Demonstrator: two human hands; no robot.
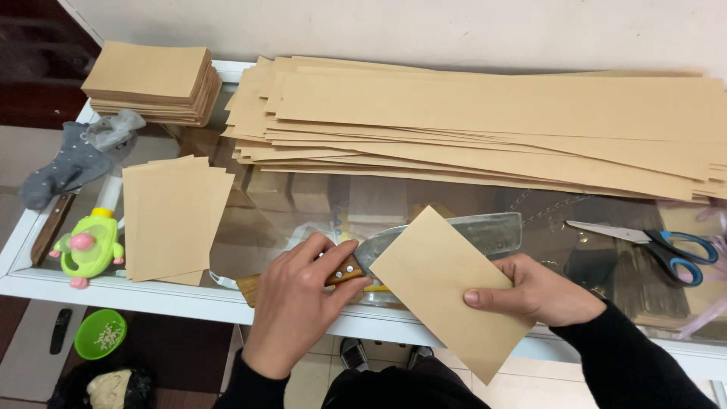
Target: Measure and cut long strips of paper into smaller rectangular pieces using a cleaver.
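Blue-handled steel scissors (657, 246) at right w/ long tan paper strips (485, 125) behind; stacked tan cards (151, 82) back left, grey sock (72, 160), green plastic toy (89, 246) nr left edge.

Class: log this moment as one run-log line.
left hand: grips cleaver handle | right hand: holds brown paper rectangle | scissors: idle

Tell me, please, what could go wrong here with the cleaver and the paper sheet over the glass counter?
The left hand grips the wooden handle of the cleaver, while the right hand holds the brown paper sheet across its blade; a slip might cut the fingers. The blade lies on the glass counter, so hard pressure could scratch or crack it. The sheet hangs past the counter edge and might tear or drop.
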